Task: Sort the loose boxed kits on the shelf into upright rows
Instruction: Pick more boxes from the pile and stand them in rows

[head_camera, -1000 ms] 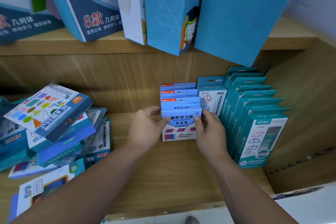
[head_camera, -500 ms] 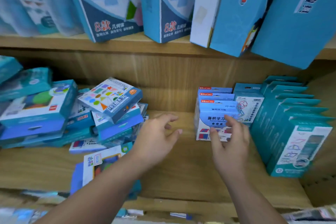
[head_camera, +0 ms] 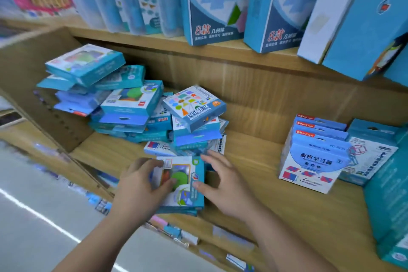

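A flat teal-edged kit box (head_camera: 187, 185) with a green disc picture lies at the shelf's front edge. My left hand (head_camera: 141, 187) rests on its left part, fingers curled over the top face. My right hand (head_camera: 223, 183) touches its right edge with fingers spread. Behind it a loose pile of blue and teal kit boxes (head_camera: 132, 108) lies flat and crooked, topped by a shapes box (head_camera: 194, 108). To the right stands an upright row of blue-and-white kits (head_camera: 313, 161), with more teal upright boxes (head_camera: 375, 157) beside it.
The wooden shelf board (head_camera: 254, 183) shows bare wood between the pile and the upright row. Tall blue boxes (head_camera: 276, 6) stand on the shelf above. A wooden side panel (head_camera: 39, 99) closes the left end. Lower shelves hold blurred items below.
My view swung left. Both hands left the upright blue-and-white row and moved left to the flat teal box at the shelf front; my left hand now lies on it.
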A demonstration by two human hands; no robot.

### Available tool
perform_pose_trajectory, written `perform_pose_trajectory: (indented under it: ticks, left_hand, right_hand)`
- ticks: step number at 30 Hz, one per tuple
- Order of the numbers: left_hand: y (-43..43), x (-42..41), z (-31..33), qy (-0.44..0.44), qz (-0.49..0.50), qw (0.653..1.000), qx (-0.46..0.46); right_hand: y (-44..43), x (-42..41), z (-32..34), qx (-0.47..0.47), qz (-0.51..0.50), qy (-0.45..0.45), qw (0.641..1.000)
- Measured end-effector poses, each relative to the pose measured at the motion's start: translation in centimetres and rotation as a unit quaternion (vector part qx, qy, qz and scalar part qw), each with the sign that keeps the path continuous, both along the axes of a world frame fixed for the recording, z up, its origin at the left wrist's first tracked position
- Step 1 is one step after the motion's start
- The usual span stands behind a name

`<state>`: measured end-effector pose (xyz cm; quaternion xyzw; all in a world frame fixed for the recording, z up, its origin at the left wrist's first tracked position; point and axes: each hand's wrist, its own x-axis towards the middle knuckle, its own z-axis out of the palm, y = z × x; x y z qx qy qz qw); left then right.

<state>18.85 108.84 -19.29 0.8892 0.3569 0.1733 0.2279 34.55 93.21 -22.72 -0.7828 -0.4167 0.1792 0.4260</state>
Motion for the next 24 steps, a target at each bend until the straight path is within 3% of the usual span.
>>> perform_pose_trajectory:
  ticks: [7,11,14,19,24]
  left_hand:
    - [-2.8,-3.5,-2.0,-0.004,0.099,0.992,-0.078]
    - [-4.0,-4.3,-3.2,-0.077,0.16,0.959,-0.219]
    - [-4.7,-4.1,-2.8,-0.138,0.158,0.938,-0.277]
    - [-4.0,-3.9,-2.3,-0.156,0.142,0.925,-0.316]
    - [-2.0,-4.1,-2.3,-0.127,0.097,0.93,-0.331]
  right_hand:
    - [-0.2,-0.5,-0.7,0.002,0.007,-0.01,1.0]
    - [-0.9,-1.0,-0.9,0.012,-0.005,0.0,1.0]
    - [-1.1,-1.2,-0.6,-0.001,-0.008,0.008,1.0]
    - [0.0,-0.7,0.2,-0.021,0.032,0.012,0.999]
    - [0.4,-1.2,0.1,-0.026,-0.059,-0.002,0.998]
